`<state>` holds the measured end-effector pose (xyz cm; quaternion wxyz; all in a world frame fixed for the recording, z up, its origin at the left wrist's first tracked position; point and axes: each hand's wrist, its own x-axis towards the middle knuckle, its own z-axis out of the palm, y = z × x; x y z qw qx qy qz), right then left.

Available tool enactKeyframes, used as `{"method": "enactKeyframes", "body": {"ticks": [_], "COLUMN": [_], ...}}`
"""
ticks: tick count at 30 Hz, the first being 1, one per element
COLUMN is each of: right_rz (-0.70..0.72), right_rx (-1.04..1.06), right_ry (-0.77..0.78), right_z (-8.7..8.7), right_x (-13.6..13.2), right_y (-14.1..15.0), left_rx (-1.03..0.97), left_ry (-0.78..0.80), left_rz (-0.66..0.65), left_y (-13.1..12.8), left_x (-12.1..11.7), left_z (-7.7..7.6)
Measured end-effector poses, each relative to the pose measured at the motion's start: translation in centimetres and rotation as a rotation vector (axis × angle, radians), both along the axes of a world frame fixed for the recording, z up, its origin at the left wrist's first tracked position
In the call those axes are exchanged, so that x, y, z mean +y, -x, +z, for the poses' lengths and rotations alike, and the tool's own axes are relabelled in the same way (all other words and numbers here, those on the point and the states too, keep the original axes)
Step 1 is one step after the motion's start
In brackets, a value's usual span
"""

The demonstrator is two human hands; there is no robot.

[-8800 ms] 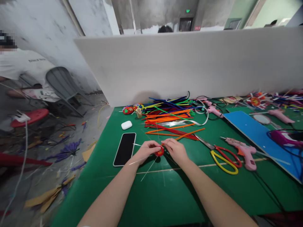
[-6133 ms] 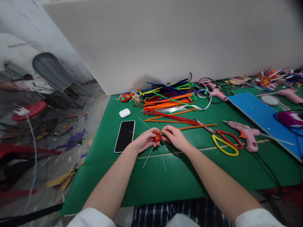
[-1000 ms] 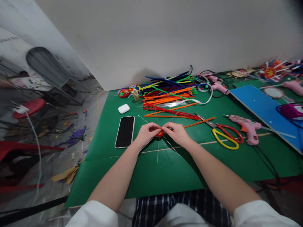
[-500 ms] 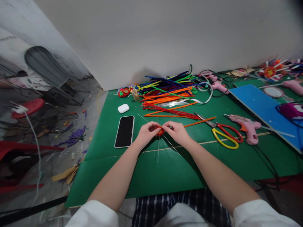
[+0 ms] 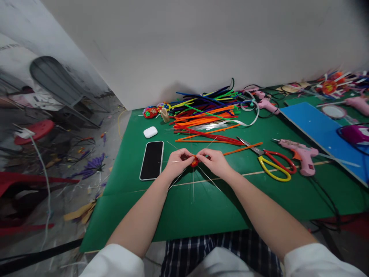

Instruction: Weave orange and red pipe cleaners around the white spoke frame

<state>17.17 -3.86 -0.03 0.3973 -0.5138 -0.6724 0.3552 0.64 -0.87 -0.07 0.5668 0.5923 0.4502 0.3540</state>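
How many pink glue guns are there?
3 clearly: near gun right of the scissors, back gun by the white ribbon, edge gun at far right; another may hide in back.

Here, a small, round, red-and-orange piece (image 5: 195,161) is held over the green table (image 5: 201,219), about midway between its near and far edges, partly covered at the top. Thin, pale, straight wires (image 5: 210,177) are fanned out around it like spokes. And a straight orange strip (image 5: 243,149) is seen slanting rightward toward the far edge, its inner end hidden.
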Motion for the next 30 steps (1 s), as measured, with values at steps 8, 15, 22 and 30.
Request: {"method": "enactKeyframes", "body": {"ticks": [8,15,22,30], "right_rz": [-0.042,-0.027,-0.009,0.001], "right_rx": [0.002,-0.008,-0.003,0.007], "right_ry": [0.028,0.043,0.053,0.019], "right_z": [-0.02,0.21,0.3,0.04], "right_x": [0.08,0.11,0.16,0.08], "right_y": [-0.14,-0.22,-0.27,-0.15], "left_rx": [-0.065,-0.09,-0.086,-0.068], "left_ry": [0.087,0.172,0.17,0.144], "left_rz": [-0.017,-0.015,-0.011,-0.024], "left_y": [-0.32,-0.37,-0.26,-0.1], "left_x": [0.19,0.18,0.02,-0.07], "left_z": [-0.49,-0.47,-0.04,0.16]}}
